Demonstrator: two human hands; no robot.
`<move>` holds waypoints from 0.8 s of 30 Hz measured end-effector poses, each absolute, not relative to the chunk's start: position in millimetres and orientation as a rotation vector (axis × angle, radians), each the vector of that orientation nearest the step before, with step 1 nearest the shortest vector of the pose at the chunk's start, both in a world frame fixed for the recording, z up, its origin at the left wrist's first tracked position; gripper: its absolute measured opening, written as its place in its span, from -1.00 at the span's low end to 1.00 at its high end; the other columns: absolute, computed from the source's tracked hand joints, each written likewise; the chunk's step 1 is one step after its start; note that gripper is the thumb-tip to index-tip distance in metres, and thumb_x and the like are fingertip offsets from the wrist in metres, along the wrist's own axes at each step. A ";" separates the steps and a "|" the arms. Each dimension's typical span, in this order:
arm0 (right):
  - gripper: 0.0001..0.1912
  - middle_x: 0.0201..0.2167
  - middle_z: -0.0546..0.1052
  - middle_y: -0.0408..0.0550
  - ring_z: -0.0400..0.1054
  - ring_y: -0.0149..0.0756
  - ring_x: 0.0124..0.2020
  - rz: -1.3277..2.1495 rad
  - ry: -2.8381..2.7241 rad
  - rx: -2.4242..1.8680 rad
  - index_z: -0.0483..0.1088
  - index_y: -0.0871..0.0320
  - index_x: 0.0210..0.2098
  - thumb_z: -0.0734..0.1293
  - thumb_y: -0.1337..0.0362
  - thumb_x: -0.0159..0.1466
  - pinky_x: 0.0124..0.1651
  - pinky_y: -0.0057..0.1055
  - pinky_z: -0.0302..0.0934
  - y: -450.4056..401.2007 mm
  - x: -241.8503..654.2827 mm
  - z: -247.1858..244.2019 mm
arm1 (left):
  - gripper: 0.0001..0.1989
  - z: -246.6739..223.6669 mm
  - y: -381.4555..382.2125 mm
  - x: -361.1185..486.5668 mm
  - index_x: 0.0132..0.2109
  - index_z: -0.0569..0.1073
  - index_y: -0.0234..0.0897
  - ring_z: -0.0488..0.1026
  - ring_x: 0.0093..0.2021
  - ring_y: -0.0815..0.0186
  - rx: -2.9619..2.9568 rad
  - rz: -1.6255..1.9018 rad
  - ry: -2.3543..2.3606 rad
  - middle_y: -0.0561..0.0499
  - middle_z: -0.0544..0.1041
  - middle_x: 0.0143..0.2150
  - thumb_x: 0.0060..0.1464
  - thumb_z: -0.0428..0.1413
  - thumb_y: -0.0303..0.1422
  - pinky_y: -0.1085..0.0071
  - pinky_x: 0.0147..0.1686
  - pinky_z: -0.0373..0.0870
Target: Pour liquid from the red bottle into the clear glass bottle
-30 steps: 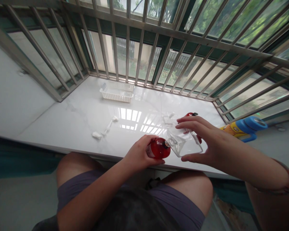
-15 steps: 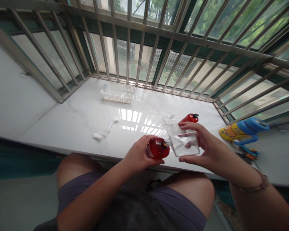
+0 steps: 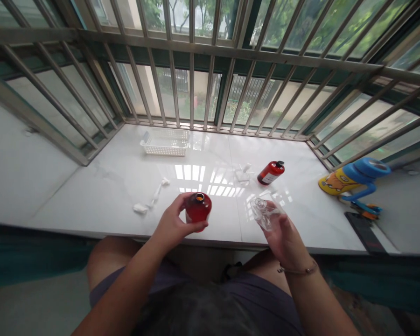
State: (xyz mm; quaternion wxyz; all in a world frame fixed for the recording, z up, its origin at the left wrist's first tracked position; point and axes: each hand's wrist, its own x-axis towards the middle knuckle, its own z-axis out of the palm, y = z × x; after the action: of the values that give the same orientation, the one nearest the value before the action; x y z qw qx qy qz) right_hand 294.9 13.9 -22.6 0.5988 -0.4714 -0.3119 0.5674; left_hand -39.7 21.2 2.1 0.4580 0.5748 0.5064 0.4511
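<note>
My left hand is wrapped round a red bottle, held upright over the front of the white counter; its dark neck is uncapped. To the right, my right hand grips a clear bottle whose open mouth faces up toward me. A wide gap separates the two bottles. Beyond my right hand stands another red bottle with a black pump top and a pale label. A small white pump head lies to its left, partly lost in the glare.
At the back left is a white perforated basket. Crumpled white tissue lies on the counter. On the right are a blue and yellow water bottle and a dark phone. Metal window bars enclose the back.
The clear bottle has come away from the red bottle's mouth and turned upright. My hands have moved apart, the left one leftward with the red bottle. The camera view has shifted slightly.
</note>
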 end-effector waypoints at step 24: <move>-0.15 0.20 0.52 0.15 0.50 0.10 0.06 0.786 -1.278 -1.771 0.30 0.03 0.20 0.58 -0.23 0.11 0.22 0.12 0.39 0.6 362.1 -103.5 | -0.19 -35.0 74.1 -99.1 0.25 0.46 -0.13 0.57 0.21 -0.05 1.415 1.196 1.611 -0.14 0.58 0.21 -0.12 0.53 -0.10 -0.08 0.26 0.50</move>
State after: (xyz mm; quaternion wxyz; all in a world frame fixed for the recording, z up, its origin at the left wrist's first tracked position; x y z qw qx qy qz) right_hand 362.1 0.6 -103.5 0.3988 -0.6997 -0.5049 0.3106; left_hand -99.1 74.1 -35.0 0.3366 0.5427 0.6180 0.4586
